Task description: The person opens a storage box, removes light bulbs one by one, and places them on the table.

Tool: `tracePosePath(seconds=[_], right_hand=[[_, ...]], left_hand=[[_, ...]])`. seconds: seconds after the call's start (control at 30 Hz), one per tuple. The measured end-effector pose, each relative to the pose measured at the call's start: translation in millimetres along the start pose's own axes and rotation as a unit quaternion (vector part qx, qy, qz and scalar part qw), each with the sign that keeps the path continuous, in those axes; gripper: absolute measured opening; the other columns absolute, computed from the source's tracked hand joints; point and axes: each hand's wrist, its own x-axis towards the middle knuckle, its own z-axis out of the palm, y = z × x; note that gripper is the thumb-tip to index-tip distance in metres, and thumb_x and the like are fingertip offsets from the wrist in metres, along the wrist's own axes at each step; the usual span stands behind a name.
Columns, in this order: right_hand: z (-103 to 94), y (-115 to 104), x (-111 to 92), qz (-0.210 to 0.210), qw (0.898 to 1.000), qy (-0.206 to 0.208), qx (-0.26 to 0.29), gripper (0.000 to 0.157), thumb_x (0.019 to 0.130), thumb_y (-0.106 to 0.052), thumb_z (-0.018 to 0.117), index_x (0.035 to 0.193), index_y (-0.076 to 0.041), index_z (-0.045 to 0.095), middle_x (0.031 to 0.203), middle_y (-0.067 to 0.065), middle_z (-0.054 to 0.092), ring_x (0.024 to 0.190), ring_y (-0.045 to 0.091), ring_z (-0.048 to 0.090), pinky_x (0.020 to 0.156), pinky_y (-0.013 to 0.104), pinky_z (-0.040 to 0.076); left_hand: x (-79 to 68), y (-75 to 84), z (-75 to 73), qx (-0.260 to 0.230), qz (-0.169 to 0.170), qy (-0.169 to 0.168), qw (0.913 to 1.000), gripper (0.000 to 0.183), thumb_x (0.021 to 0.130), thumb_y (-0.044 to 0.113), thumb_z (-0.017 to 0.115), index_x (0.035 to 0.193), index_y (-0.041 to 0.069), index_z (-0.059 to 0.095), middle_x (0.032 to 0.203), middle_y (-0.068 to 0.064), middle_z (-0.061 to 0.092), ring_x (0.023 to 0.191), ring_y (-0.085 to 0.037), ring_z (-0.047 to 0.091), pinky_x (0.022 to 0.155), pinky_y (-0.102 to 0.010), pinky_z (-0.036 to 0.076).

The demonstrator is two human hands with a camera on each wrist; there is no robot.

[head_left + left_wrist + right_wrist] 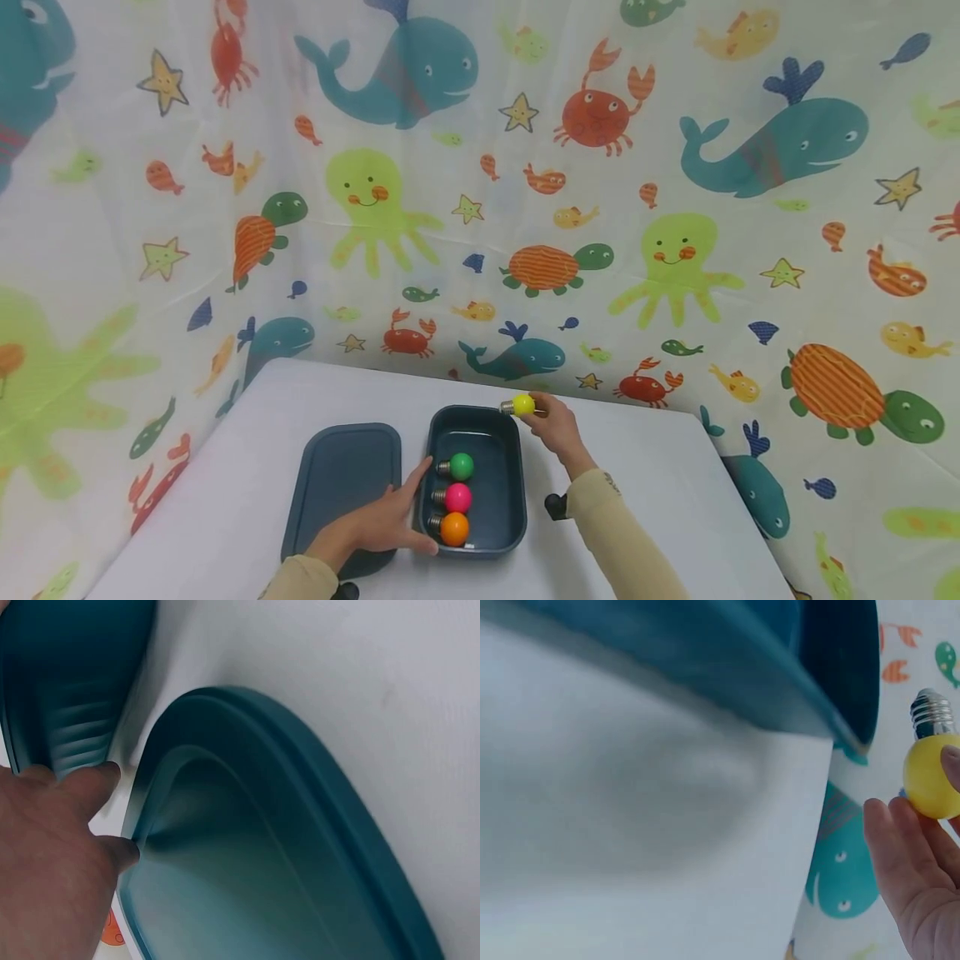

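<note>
A yellow light bulb (522,405) is pinched by its round end in my right hand (553,421), above the far right corner of the dark blue box (498,500). The metal screw base points left; in the right wrist view the bulb (930,776) is beyond the box wall. Inside the box, along its left side, lie a green bulb (461,467), a pink bulb (457,497) and an orange bulb (453,529), screw bases leftward. My left hand (382,521) spreads its thumb and fingers along the box's left wall, touching it.
Left of the box lies a flat dark blue lid (348,458), partly under my left forearm. The white table (637,467) runs back to a curtain (450,250) printed with sea animals. A small black round part (556,506) shows at my right wrist.
</note>
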Motion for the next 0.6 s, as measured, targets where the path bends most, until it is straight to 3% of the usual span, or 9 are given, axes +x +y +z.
tracePosePath(seconds=[0.6], right_hand=[[-34.4,54.9,-2.1,0.119,0.993,0.013,-0.004,0.053,0.093,-0.013,0.067,0.140,0.001,0.047,0.138,0.027,0.050,0.119,0.039,0.055,0.091,0.042,0.054]], left_hand=[[1.3,-1.4,0.4,0.007,-0.001,-0.001,1.0000,0.125,0.073,0.052,0.081,0.157,0.013,-0.003,0.159,-0.022,0.019,0.139,-0.052,0.025,0.106,-0.076,0.008]])
